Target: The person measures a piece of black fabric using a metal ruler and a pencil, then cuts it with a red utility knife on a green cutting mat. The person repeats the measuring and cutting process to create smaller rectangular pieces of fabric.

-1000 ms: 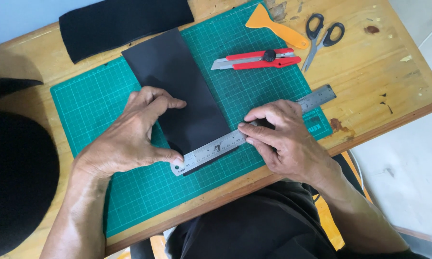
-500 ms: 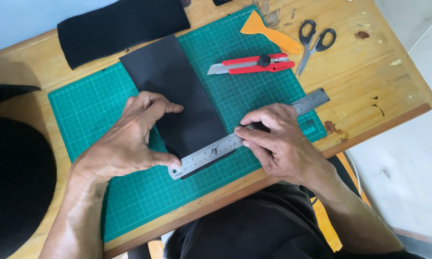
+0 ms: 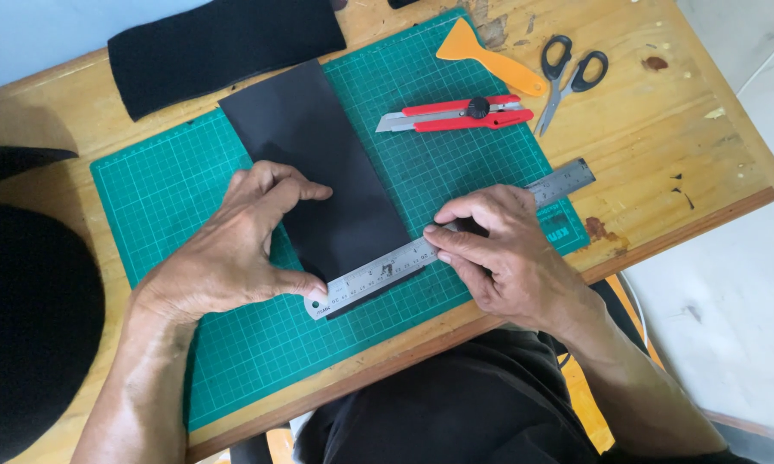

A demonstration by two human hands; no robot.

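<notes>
Ruler point(image 3: 404, 262) lies across my black sheet point(image 3: 322, 172) on the green mat point(image 3: 180, 189); my left hand point(image 3: 232, 253) presses flat, fingers spread, my right hand point(image 3: 503, 249) pinches the ruler.

ruler point(image 3: 378, 277) across sheet point(image 3: 318, 163) on mat point(image 3: 172, 189), knife point(image 3: 455, 114) behind ruler
</notes>
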